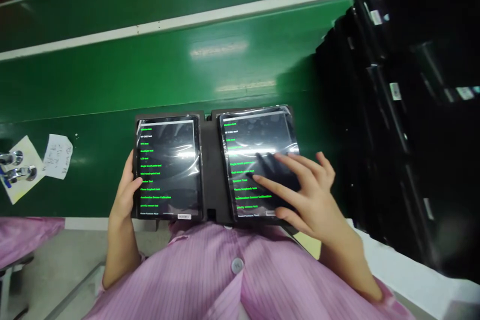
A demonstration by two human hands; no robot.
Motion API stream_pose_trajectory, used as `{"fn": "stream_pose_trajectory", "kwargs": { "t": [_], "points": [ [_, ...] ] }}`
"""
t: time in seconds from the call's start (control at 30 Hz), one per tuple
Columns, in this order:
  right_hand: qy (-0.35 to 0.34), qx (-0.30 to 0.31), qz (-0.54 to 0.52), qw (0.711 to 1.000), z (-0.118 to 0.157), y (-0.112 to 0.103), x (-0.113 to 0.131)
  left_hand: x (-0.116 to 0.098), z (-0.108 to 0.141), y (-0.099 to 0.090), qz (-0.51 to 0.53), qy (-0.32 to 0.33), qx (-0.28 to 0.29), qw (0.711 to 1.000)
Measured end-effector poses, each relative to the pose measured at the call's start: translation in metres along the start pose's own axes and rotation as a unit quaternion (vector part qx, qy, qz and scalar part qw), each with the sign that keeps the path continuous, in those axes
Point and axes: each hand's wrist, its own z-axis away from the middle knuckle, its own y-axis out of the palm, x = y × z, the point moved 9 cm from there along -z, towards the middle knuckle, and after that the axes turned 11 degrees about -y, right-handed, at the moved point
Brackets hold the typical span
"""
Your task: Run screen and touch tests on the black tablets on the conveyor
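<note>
L hand (128,187) gripped the L edge of the L tablet (170,167), thumb on screen; R hand (309,192) hung w/ fingers loosely spread over the R tablet (258,185), just R of L tablet.

- Head view: camera on the wearer's head, facing forward and steeply down.
- Range: near; left tablet (174,170), right tablet (251,145), left hand (125,190) and right hand (313,197) occupy the middle and lower frame.
- Orientation: pink shirt (195,270) at the bottom edge, green bench (150,75) extending away toward the top.
</note>
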Motion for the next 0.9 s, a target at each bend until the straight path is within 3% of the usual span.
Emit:
{"fn": "stream_pose_trajectory", "kwargs": {
  "t": [0.17, 0.27, 0.37, 0.53, 0.73, 0.9],
  "points": [
    [-0.033, 0.013, 0.007, 0.999, -0.013, 0.006, 0.015, 0.000, 0.002, 0.000, -0.044, -0.004, -0.015, 0.999],
    [-0.026, 0.018, 0.032, 0.999, -0.012, 0.004, 0.012, 0.002, 0.001, 0.002, 0.013, -0.004, -0.002, 1.000],
    [-0.021, -0.044, 0.025, 0.999, -0.004, -0.015, 0.004, 0.006, -0.001, -0.001, 0.075, -0.009, -0.003, 0.997],
    [-0.015, -0.096, 0.058, 0.994, 0.004, -0.037, -0.007, 0.007, -0.009, -0.004, 0.028, -0.023, -0.011, 0.999],
    [-0.013, -0.087, 0.067, 0.994, 0.000, -0.031, -0.008, 0.003, -0.013, -0.003, -0.009, -0.040, -0.024, 0.999],
    [0.006, -0.027, 0.013, 1.000, -0.005, -0.012, -0.011, -0.001, -0.012, -0.002, -0.042, -0.035, -0.025, 0.998]
  ]
}}
